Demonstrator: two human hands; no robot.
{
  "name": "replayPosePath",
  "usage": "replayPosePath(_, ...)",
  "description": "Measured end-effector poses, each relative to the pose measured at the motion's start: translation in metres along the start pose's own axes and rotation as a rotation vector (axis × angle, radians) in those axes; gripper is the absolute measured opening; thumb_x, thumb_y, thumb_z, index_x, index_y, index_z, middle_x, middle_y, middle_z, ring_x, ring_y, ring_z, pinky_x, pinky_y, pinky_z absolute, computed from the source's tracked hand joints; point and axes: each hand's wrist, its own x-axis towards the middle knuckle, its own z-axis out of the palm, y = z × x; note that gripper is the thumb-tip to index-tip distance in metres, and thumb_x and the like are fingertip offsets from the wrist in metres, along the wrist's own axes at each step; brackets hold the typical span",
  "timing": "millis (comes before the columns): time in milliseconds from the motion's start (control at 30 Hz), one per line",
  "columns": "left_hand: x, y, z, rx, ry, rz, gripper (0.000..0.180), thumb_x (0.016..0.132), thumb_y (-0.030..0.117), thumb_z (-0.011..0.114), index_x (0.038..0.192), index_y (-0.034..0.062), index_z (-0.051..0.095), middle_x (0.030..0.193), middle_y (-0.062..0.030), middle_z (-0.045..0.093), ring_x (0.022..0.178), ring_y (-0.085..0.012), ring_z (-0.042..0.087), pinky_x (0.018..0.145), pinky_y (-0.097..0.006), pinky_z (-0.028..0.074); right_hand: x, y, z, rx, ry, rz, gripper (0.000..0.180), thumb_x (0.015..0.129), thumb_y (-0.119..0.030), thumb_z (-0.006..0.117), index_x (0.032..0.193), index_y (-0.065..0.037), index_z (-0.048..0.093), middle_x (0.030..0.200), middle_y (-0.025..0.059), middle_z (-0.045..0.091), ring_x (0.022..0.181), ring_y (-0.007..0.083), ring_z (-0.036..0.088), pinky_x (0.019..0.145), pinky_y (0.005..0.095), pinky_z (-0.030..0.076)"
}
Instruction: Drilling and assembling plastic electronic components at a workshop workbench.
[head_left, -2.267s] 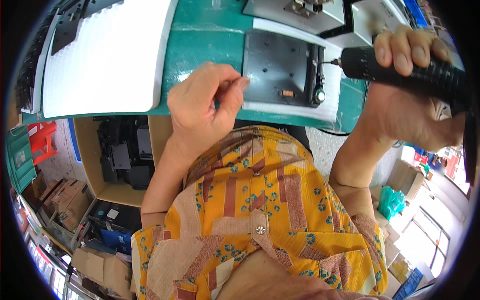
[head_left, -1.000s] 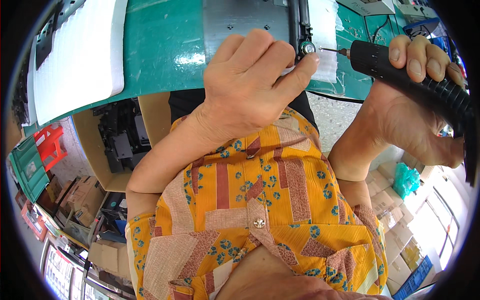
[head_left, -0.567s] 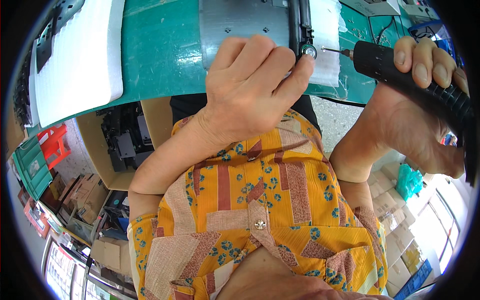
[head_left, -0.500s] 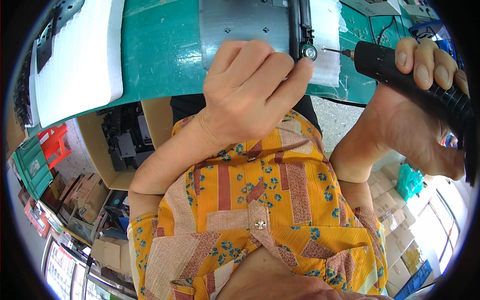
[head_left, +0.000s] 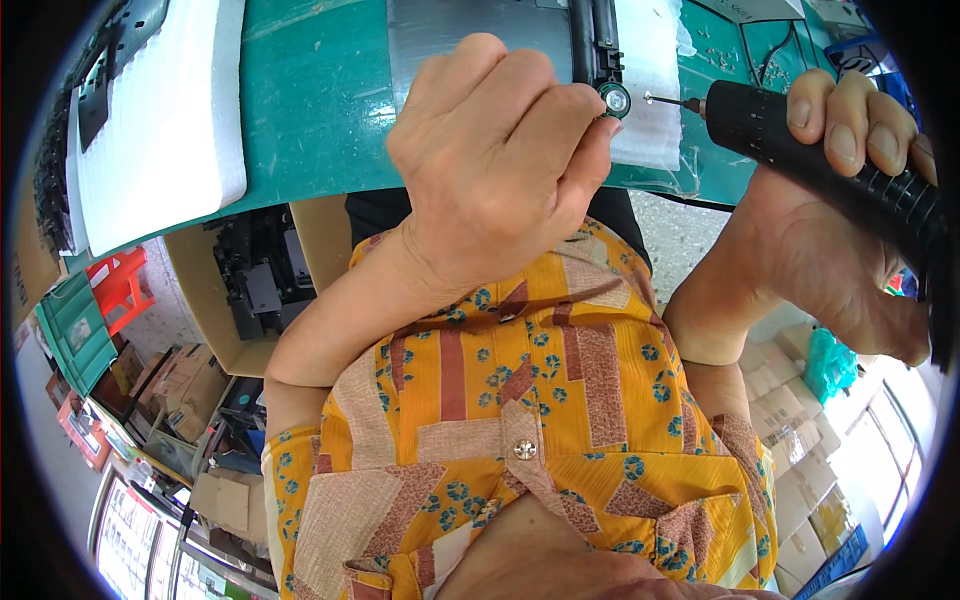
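R hand's grip is clamped on black driver, L hand's can't tell; prob. best to steady bit in line w/ round part left of it.

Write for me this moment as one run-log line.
left hand: beside round fitting, contact unclear | right hand: holding black screwdriver | bit: apart from round fitting

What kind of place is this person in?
Probably a workshop or small factory: the right hand holds a black screwdriver, there's a green workbench, and a cardboard box holds dark parts.
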Motion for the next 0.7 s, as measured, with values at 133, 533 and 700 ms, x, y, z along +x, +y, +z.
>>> replayPosePath(133,-0.002,0.0,0.002,0.017,-0.003,-0.019,0.028,0.062,-0.002,0.087,0.083,0.0094,0.072,0.069,0.0009,0.058,0.062,-0.0178,0.053,0.052,-0.03,0.039,-0.005,-0.004,-0.003,0.011,0.006,-0.006,0.079,0.07,-0.076,0.071,0.111,-0.009,0.065,0.094,0.0071,0.058,0.08,0.0196,0.056,0.074,0.0376,0.043)
replayPosePath(533,0.014,0.006,0.0,-0.029,-0.112,-0.088,0.024,0.069,0.0,0.086,0.085,0.0096,0.072,0.071,0.0001,0.057,0.065,-0.0175,0.055,0.055,-0.029,0.043,-0.017,-0.009,-0.015,0.035,0.033,-0.022,0.08,0.071,-0.077,0.071,0.112,-0.009,0.065,0.094,0.0067,0.058,0.08,0.0193,0.056,0.073,0.0374,0.043)
replayPosePath(700,0.033,0.007,-0.013,-0.11,-0.233,-0.095,0.021,0.071,0.0,0.085,0.087,0.0086,0.072,0.073,-0.0013,0.059,0.066,-0.0196,0.056,0.057,-0.031,0.044,-0.019,-0.006,-0.013,0.032,0.042,-0.025,0.08,0.071,-0.077,0.071,0.112,-0.009,0.065,0.094,0.0066,0.058,0.08,0.0192,0.056,0.073,0.0373,0.043)
